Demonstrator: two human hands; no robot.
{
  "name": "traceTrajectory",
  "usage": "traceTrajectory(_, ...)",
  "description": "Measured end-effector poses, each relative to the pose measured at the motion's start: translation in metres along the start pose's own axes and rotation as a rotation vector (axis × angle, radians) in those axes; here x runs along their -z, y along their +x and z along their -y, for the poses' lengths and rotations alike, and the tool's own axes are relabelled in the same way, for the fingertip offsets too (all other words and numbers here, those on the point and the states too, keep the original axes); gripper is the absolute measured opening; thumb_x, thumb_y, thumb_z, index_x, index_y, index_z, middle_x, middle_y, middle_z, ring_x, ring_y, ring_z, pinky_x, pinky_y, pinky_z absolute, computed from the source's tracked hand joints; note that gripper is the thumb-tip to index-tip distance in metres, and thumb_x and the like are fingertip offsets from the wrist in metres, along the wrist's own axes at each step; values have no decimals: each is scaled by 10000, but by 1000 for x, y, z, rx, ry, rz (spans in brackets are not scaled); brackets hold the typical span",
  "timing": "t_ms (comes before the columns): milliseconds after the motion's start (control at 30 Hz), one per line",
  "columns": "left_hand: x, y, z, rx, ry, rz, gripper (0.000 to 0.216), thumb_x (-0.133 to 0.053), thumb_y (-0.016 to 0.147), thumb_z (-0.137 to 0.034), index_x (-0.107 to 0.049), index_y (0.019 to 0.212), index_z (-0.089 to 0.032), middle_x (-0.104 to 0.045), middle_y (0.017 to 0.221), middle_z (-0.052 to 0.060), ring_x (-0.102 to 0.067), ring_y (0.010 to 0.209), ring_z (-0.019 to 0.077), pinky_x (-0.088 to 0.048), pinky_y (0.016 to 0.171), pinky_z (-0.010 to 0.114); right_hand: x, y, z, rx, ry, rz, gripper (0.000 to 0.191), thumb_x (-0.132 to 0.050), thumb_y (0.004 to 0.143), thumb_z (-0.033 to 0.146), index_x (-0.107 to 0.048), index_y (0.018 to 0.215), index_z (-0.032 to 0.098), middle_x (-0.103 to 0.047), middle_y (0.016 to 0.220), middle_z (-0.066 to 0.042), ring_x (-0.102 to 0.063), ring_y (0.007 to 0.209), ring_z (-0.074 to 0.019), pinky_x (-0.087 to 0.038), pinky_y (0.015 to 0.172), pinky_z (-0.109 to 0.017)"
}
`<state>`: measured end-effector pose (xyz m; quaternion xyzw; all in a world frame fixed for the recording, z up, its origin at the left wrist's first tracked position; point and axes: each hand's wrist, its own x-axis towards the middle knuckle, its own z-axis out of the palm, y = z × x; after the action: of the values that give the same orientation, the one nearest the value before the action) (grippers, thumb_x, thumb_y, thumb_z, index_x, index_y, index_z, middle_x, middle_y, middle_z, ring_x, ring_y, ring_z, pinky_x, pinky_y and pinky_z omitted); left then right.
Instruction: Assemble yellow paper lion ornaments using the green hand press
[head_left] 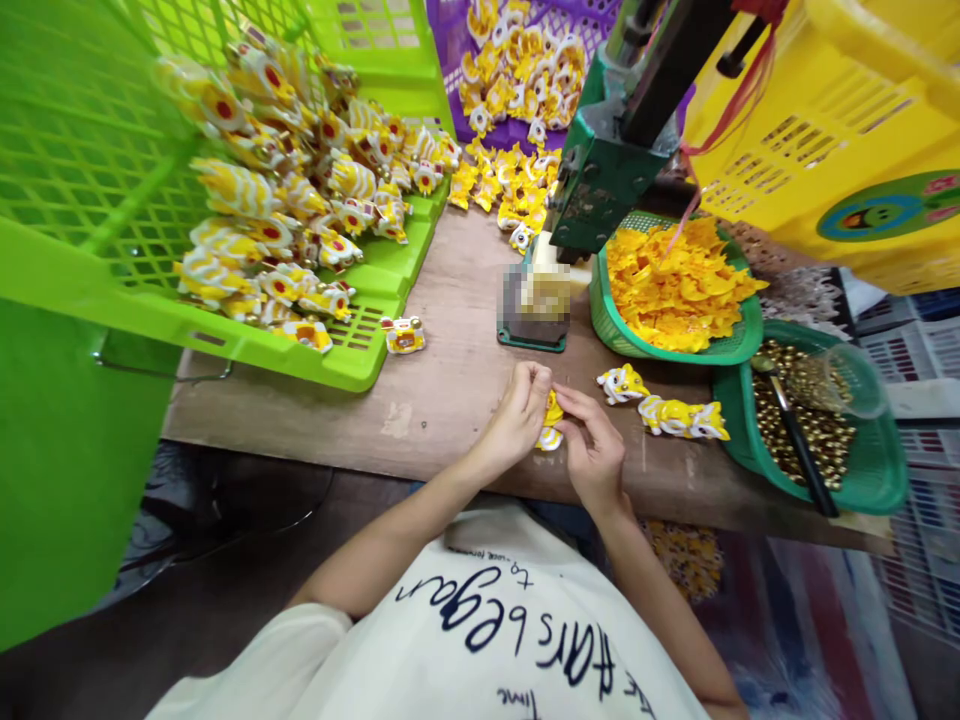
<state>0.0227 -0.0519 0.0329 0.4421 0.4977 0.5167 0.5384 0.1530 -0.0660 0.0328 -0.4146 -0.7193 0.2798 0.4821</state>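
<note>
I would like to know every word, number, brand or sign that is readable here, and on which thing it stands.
"began": on the white shirt, in large black letters.
"to": same shirt.
"Time": same shirt, near the picture's bottom edge.
The shirt's other words: too small, cut off or distorted to read surely.
Oval sticker on the yellow basket: a drawing, no readable word.
No readable number or brand.

I count my two hands, three stray toys, two small green tubs, one spoon, one purple crate.
</note>
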Motion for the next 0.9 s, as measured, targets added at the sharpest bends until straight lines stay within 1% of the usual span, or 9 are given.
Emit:
traceTrajectory(100, 1, 0, -6, 46, -14, -6, 454, -338, 954, -652, -448, 944, -212, -465, 855, 1, -473, 785, 135, -425, 750, 268, 0, 3, 4, 11, -65, -33, 264, -580, 914, 119, -698, 1119, 236, -695, 1109, -84, -667, 1064, -195, -568, 921, -376)
traceTrajectory(233, 5, -1, -17, 137, -27, 44, 495, -330, 931, -693, -458, 937, -215, -465, 821, -4, -477, 755, 138, -429, 717, 263, -1, 4, 8, -17, -85, -26, 174, -595, 897, 136, -697, 1013, 217, -681, 953, -64, -669, 934, -190, -579, 826, -357)
traceTrajectory(333, 8, -3, -21, 166, -61, 66, 532, -313, 910, -725, -465, 967, -219, -475, 832, -3, -488, 747, 141, -439, 711, 264, -3, 4, 12, -29, -50, -60, 101, -625, 882, 142, -678, 939, 207, -672, 920, -59, -670, 912, -191, -576, 800, -347)
traceTrajectory(433, 9, -6, -20, 177, -94, 76, 561, -304, 889, -755, -466, 975, -225, -460, 811, -8, -472, 704, 140, -437, 655, 263, -6, 5, 18, 33, -61, -100, 119, -625, 876, 101, -674, 864, 209, -670, 894, -46, -679, 895, -172, -572, 782, -313)
traceTrajectory(533, 11, -8, -13, 179, -85, 16, 561, -294, 896, -749, -485, 958, -225, -482, 820, 0, -486, 724, 145, -449, 668, 264, -11, 3, 21, 96, -117, -115, 179, -587, 893, 76, -693, 851, 213, -673, 871, -38, -683, 846, -151, -569, 751, -291)
traceTrajectory(633, 13, -8, -3, 192, -69, -44, 556, -302, 907, -733, -512, 950, -220, -516, 842, 8, -515, 772, 150, -465, 712, 264, -16, 0, 19, 96, -144, -93, 200, -565, 907, 87, -715, 870, 215, -674, 884, -43, -681, 822, -145, -570, 720, -284)
traceTrajectory(767, 14, -3, 6, 253, -144, -83, 550, -345, 904, -728, -534, 964, -216, -549, 823, 4, -548, 761, 146, -475, 679, 251, -21, 3, 10, 34, -111, -62, 170, -591, 904, 123, -728, 889, 222, -676, 899, -43, -680, 853, -157, -574, 751, -299)
traceTrajectory(833, 13, 2, 3, 328, -238, -132, 549, -369, 904, -720, -543, 972, -204, -573, 812, 9, -577, 740, 144, -484, 655, 245, -22, 8, 8, -14, -86, -36, 157, -588, 915, 158, -729, 918, 229, -684, 932, -51, -678, 899, -174, -572, 813, -333)
traceTrajectory(900, 12, 8, -2, 422, -380, -182, 564, -368, 908, -717, -543, 983, -187, -595, 795, 17, -602, 697, 140, -494, 633, 246, -22, 13, 11, -74, -72, -23, 168, -567, 937, 214, -718, 1011, 227, -676, 1038, -77, -667, 968, -194, -564, 866, -363)
